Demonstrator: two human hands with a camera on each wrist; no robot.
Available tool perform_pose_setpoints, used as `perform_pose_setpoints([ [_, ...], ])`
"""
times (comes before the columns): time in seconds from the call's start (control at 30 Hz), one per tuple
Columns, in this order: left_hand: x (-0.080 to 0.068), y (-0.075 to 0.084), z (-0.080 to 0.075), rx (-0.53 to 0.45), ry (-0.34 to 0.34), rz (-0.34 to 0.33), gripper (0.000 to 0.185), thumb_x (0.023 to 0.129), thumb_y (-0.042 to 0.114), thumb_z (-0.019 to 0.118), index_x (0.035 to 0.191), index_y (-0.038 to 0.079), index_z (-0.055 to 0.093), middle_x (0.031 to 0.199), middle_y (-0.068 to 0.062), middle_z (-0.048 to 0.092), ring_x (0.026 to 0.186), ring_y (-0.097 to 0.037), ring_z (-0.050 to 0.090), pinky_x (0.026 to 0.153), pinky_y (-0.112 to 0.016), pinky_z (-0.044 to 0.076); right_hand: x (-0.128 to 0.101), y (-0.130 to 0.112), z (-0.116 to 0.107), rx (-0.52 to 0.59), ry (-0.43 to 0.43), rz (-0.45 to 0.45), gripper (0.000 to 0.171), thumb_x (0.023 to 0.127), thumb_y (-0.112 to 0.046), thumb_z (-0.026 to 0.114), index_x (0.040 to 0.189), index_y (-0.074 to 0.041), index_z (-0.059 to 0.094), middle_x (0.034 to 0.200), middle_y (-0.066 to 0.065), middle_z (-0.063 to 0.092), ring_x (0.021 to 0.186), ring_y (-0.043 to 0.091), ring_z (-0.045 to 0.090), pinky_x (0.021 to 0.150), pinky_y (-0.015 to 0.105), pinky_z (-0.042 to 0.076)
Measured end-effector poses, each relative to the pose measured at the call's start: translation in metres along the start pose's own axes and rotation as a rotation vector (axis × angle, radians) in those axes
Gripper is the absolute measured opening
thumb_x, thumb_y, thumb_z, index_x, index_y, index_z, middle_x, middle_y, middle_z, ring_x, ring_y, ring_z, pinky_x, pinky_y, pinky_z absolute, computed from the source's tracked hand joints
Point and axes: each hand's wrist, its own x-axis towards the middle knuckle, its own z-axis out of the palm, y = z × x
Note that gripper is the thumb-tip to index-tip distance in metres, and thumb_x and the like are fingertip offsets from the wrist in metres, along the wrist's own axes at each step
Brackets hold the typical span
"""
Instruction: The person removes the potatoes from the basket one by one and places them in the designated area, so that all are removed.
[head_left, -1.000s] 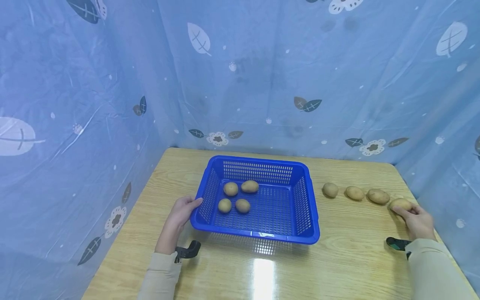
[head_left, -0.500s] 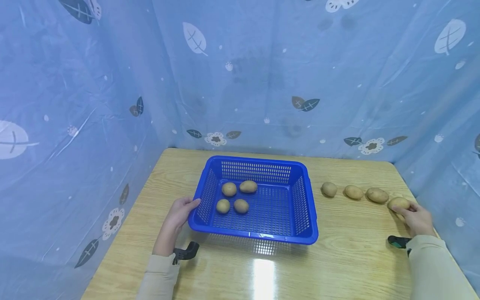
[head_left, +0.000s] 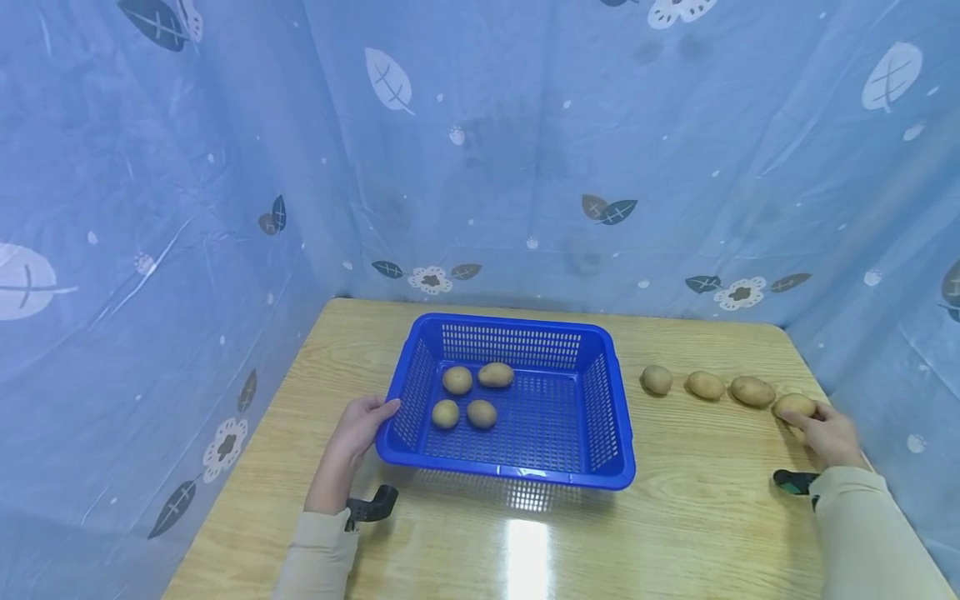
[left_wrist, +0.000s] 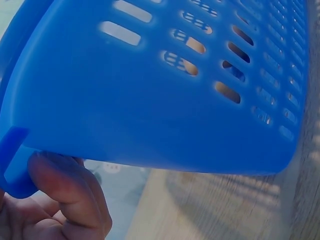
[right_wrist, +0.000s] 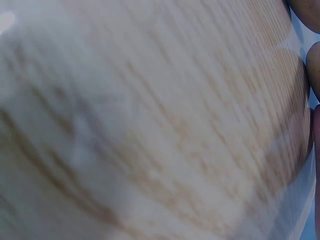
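Note:
My left hand [head_left: 358,427] grips the left rim of a blue plastic basket [head_left: 517,475], thumb over the edge. From below, the left wrist view shows its curled fingers [left_wrist: 75,190] under the rim of the slotted basket [left_wrist: 125,110]. Several potatoes lie inside on the basket's left half, one of them a rounded potato [head_left: 446,414] at the front. At the table's right side, my right hand [head_left: 831,435] pinches the rightmost potato [head_left: 793,406] of a row between thumb and fingers. The right wrist view catches mostly blurred tabletop, with part of a potato [right_wrist: 314,70] at its edge.
Left of the held potato, a long potato [head_left: 752,391], an oval potato [head_left: 706,385] and a round potato [head_left: 657,380] lie in line on the wooden table [head_left: 675,533]. A blue leaf-patterned curtain [head_left: 480,167] borders the table's back and sides.
The head view has drifted very slightly. Both hands keep the same holds, and the basket and potatoes stay where they were on the table.

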Motion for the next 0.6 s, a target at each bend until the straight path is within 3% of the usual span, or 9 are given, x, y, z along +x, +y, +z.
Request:
perform_pose_setpoints([
  [0.23,0.0000,-0.0017,0.0013,-0.021,-0.001,-0.013,0.034,0.098,0.020,0.050,0.113,-0.009,0.058,0.096,-0.015,0.069,0.082,-0.017,0.067,0.072,-0.026,0.055,0.0013,-0.0012,0.0015,0.026,0.014,0.019,0.080,0.091,-0.050,0.051,0.137,0.012,0.032,0.132,0.035,0.033,0.102,0.040,0.040,0.070,0.029,0.037],
  [0.4,0.0000,-0.0021,0.0007,-0.013,-0.005,0.003,0.035,0.098,0.022,0.050,0.113,-0.009,0.058,0.097,-0.015,0.070,0.084,-0.017,0.068,0.075,-0.027,0.055,0.0042,0.0036,0.0027,0.029,0.031,0.024,0.082,0.090,-0.050,0.053,0.139,0.012,0.030,0.133,0.035,0.033,0.101,0.040,0.041,0.073,0.035,0.040],
  [0.6,-0.0001,-0.0006,-0.0003,-0.008,-0.012,0.009,0.036,0.098,0.022,0.050,0.114,-0.009,0.057,0.100,-0.019,0.069,0.086,-0.019,0.068,0.076,-0.028,0.055,0.0044,0.0026,0.0044,0.044,0.051,0.044,0.084,0.088,-0.050,0.054,0.141,0.011,0.029,0.133,0.034,0.034,0.098,0.037,0.043,0.065,0.026,0.038],
])
